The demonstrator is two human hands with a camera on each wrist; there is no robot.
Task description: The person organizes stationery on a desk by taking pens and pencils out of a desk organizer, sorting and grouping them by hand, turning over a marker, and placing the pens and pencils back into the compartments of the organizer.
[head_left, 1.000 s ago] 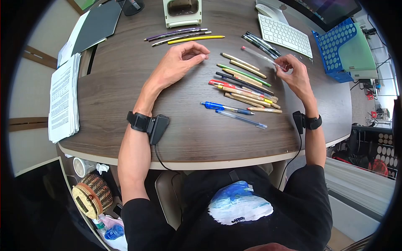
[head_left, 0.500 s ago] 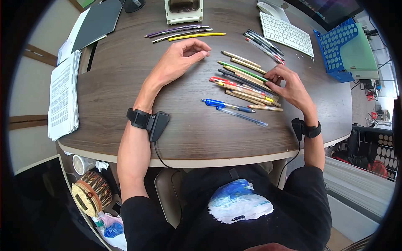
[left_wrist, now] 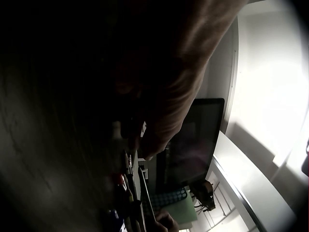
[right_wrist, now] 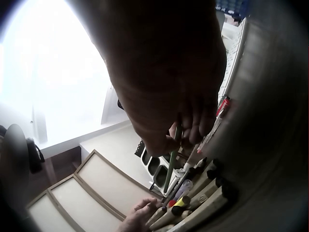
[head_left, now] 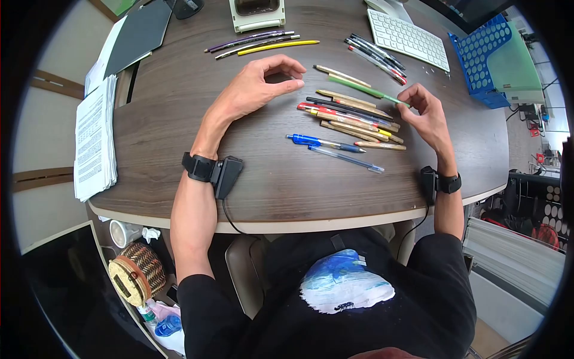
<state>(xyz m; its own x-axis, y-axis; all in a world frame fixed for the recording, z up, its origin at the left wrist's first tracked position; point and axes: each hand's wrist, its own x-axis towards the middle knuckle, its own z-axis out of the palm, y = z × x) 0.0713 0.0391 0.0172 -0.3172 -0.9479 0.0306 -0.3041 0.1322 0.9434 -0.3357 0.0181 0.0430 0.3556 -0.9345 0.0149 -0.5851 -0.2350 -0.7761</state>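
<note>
My right hand pinches one end of a green pencil, raised and pointing left over the loose pile. The right wrist view also shows this green pencil between thumb and fingers. Below it lie several wooden pencils, a black pencil and a red-ended one. A blue pen and a clear blue pen are nearest me. My left hand holds nothing; its fingers are loosely curved, left of the pile. The left wrist view is mostly dark.
Black and red pens form a bunch beside the white keyboard. Purple, black and yellow pencils lie together at the back, before a white holder. A paper stack sits left; a blue file rack stands right.
The right hand laid a clear red pen with the bunch by the keyboard, moved to the pile, and lifted the green pencil from it. The left hand stays about where it was.
</note>
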